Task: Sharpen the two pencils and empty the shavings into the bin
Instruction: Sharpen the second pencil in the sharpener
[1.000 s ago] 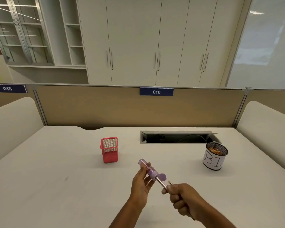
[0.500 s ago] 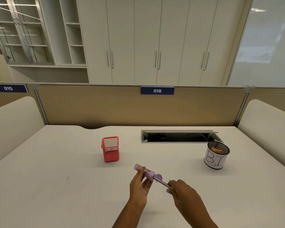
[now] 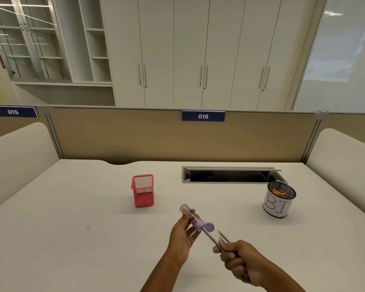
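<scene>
Fingers [image 3: 192, 231] of the left hand [image 3: 182, 237] curl round the purple sharpener [image 3: 190, 217], thumb on its upper side, holding it tilted above the table [image 3: 72, 228] with its clear end pointing up and away. A round purple flap [image 3: 209, 226] stands out beside the sharpener's lower end. Fingers [image 3: 228, 256] of the right hand [image 3: 242, 262] are closed in a fist-like grip on two pencils. One pencil [image 3: 211, 238] runs from the fist into the sharpener's lower end. The second pencil [image 3: 224, 237] lies just beside the first, its pointed tip free in the air, short of the sharpener. The bin [image 3: 279, 204], a mesh cup with a white paper label, stands on the table to the right, well apart from the hands, with shavings [image 3: 279, 191] inside. A red mesh holder [image 3: 143, 191] stands on the table left of the hands. A cable slot [image 3: 230, 175] opens in the table behind the bin.
</scene>
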The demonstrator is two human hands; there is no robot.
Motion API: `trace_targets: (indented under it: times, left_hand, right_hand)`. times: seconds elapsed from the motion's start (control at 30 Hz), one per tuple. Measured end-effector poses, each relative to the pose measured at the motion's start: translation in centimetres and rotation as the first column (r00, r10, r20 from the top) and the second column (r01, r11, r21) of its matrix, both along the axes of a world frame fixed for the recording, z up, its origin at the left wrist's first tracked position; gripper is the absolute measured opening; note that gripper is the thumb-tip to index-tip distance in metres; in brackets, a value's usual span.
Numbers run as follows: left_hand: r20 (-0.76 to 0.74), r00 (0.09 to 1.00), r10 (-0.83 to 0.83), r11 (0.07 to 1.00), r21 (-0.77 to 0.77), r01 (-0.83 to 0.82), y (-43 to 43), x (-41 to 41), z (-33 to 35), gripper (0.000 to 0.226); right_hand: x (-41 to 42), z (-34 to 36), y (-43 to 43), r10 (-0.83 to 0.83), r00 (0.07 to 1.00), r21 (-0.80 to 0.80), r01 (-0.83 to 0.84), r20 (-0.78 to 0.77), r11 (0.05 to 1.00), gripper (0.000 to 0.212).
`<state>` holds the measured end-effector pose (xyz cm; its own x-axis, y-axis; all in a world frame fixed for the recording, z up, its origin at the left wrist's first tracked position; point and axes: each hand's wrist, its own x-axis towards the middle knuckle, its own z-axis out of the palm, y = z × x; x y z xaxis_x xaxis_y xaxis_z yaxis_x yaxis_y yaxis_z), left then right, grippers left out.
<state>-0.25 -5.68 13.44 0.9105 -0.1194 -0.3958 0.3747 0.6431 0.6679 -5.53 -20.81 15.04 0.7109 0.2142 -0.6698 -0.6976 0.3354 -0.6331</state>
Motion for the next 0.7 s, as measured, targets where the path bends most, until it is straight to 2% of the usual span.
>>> trace_targets:
  times: [0.07, 0.1, 0.17, 0.23, 0.3, 0.33, 0.4, 0.5, 0.53, 0.57, 0.6, 0.63, 0.67, 0.7]
  left_hand:
    - [-0.021, 0.999, 0.027, 1.0, -0.009, -0.027, 0.0, 0.6, 0.1, 0.023]
    - [-0.03, 0.999, 0.039, 0.999, -0.016, -0.039, 0.0, 0.8, 0.1, 0.022]
    - [-0.051, 0.997, 0.062, 0.997, -0.035, -0.063, 0.0, 1.0, 0.0, 0.021]
    - [-0.079, 0.993, 0.087, 0.992, -0.085, -0.093, 0.0, 1.0, -0.1, 0.022]
    - [-0.107, 0.987, 0.117, 0.983, -0.129, -0.131, 0.1, 0.9, -0.2, 0.021]
    - [-0.113, 0.985, 0.129, 0.98, -0.14, -0.144, 0.1, 0.9, -0.3, 0.021]
    - [-0.115, 0.985, 0.132, 0.977, -0.154, -0.149, 0.1, 0.8, -0.3, 0.021]
    - [-0.11, 0.989, 0.101, 0.981, -0.155, -0.118, 0.0, 0.4, -0.1, 0.021]
    - [-0.099, 0.991, 0.091, 0.984, -0.145, -0.105, 0.0, 0.4, 0.0, 0.02]
    - [-0.084, 0.993, 0.081, 0.988, -0.124, -0.091, 0.0, 0.4, 0.1, 0.02]
    - [-0.066, 0.995, 0.069, 0.993, -0.095, -0.075, 0.1, 0.5, 0.1, 0.021]
    - [-0.05, 0.997, 0.055, 0.996, -0.066, -0.058, 0.2, 0.6, 0.1, 0.021]
    - [-0.032, 0.999, 0.039, 0.998, -0.047, -0.04, 0.3, 0.7, 0.2, 0.022]
    - [-0.025, 0.999, 0.021, 0.999, -0.048, -0.022, 0.4, 0.8, 0.3, 0.022]
  right_hand:
    - [0.4, 0.2, 0.7, 0.048, 0.99, -0.226, -0.018, 0.13, 0.974, 0.029]
    - [0.6, 0.3, 1.0, 0.094, 0.97, -0.395, 0.003, 0.225, 0.919, 0.028]
    - [0.9, 0.2, 1.4, 0.226, 0.89, -0.68, 0.119, 0.397, 0.724, 0.02]
    - [0.5, 0.2, 1.6, 0.406, 0.778, -0.837, 0.266, 0.479, 0.479, 0.014]
    - [0.4, -1.2, 1.3, 0.621, 0.664, -0.895, 0.421, 0.417, 0.15, 0.024]
    - [0.4, -2.0, 1.1, 0.691, 0.623, -0.887, 0.458, 0.367, 0.058, 0.033]
    - [0.8, -2.8, 0.9, 0.737, 0.59, -0.854, 0.52, 0.329, -0.034, 0.038]
    - [0.8, -3.0, 1.0, 0.779, 0.532, -0.767, 0.633, 0.331, -0.106, 0.018]
    - [0.5, -2.8, 1.1, 0.763, 0.546, -0.78, 0.62, 0.346, -0.09, 0.012]
    - [0.4, -2.4, 1.3, 0.692, 0.608, -0.828, 0.56, 0.389, -0.026, 0.014]
    - [0.3, -2.1, 1.4, 0.58, 0.701, -0.891, 0.441, 0.416, 0.107, 0.023]
    - [0.2, -1.7, 1.4, 0.44, 0.784, -0.885, 0.291, 0.439, 0.364, 0.029]
    - [0.2, -1.2, 1.3, 0.273, 0.871, -0.758, 0.157, 0.409, 0.633, 0.032]
    - [0.1, -0.6, 1.2, 0.128, 0.947, -0.538, 0.055, 0.296, 0.841, 0.032]
